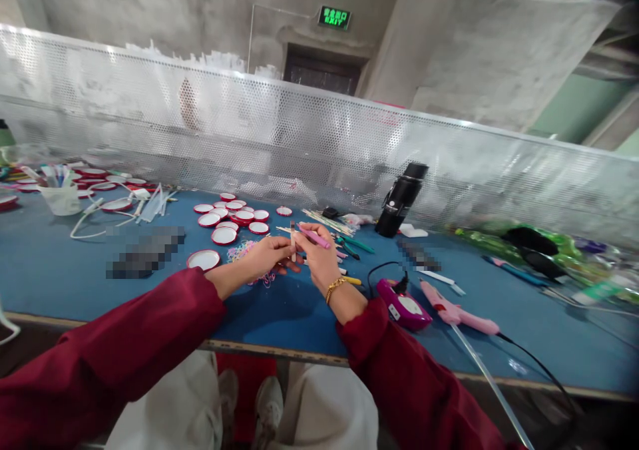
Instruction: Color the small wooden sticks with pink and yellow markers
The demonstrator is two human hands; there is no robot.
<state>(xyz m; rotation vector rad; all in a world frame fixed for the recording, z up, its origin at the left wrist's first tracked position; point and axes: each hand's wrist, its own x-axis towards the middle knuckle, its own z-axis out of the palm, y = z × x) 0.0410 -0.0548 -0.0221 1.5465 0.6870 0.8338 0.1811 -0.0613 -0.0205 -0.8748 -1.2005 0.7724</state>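
Note:
Over the middle of the blue table my left hand pinches a short, pale, upright stick with a dark upper end. My right hand, with a gold bracelet at the wrist, is closed around a pink pen close beside the stick. Whether the right fingertips touch the stick too, I cannot tell. Below and left of my hands lies a heap of small coloured rubber bands. Behind my right hand are a bundle of thin wooden sticks and teal-handled pliers.
Red-rimmed white lids are piled left of centre. On the right stand a black bottle and a purple power box beside a pink glue gun with a cord. A white cup of pens stands far left. Perforated metal panelling borders the back.

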